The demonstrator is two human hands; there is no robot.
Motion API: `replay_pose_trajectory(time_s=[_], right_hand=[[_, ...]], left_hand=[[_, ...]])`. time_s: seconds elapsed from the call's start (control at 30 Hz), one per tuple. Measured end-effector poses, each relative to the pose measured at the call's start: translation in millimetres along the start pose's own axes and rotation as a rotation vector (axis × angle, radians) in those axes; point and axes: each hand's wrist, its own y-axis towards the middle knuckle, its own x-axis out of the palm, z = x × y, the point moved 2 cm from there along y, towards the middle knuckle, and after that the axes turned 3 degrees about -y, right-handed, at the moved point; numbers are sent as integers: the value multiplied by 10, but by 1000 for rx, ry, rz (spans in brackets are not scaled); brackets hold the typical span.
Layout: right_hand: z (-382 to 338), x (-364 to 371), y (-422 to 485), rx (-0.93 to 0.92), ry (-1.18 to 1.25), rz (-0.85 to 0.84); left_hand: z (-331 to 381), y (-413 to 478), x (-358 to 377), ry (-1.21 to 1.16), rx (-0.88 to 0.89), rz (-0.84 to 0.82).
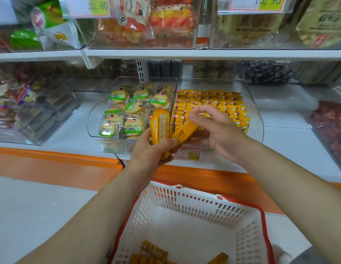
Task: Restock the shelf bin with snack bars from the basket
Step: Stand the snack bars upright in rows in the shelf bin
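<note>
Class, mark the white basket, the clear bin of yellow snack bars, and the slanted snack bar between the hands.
white basket [204, 204]: head view, far slotted wall.
clear bin [209, 85]: head view, bare back wall.
slanted snack bar [184, 132]: head view, middle of its wrapper.

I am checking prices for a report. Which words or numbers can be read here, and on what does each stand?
"20.80": left price tag, upper shelf.
"13.90": right price tag, upper shelf, top edge cropped.
Too small or blurred: print on the snack bars, the green biscuit packs, the bin label.
</note>
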Motion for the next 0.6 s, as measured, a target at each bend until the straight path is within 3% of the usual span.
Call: replay_pose_trajectory(time_s=[0.1, 0.23, 0.37, 0.5, 0.6], right_hand=[[6, -7, 14, -28, -78, 141], [-65, -33, -7, -40, 73, 11], [-53, -39, -2, -18, 125, 14], [-23, -51, 15, 38, -228, 50], [8, -43, 17, 58, -338, 14]], left_hand=[[-19, -7, 31, -9, -8, -14], [-29, -2, 31, -102, -50, -17], [-21, 9, 29, -80, -24, 2], [4, 28, 2, -95, 19, 55], [24, 45, -34, -100, 36, 70]])
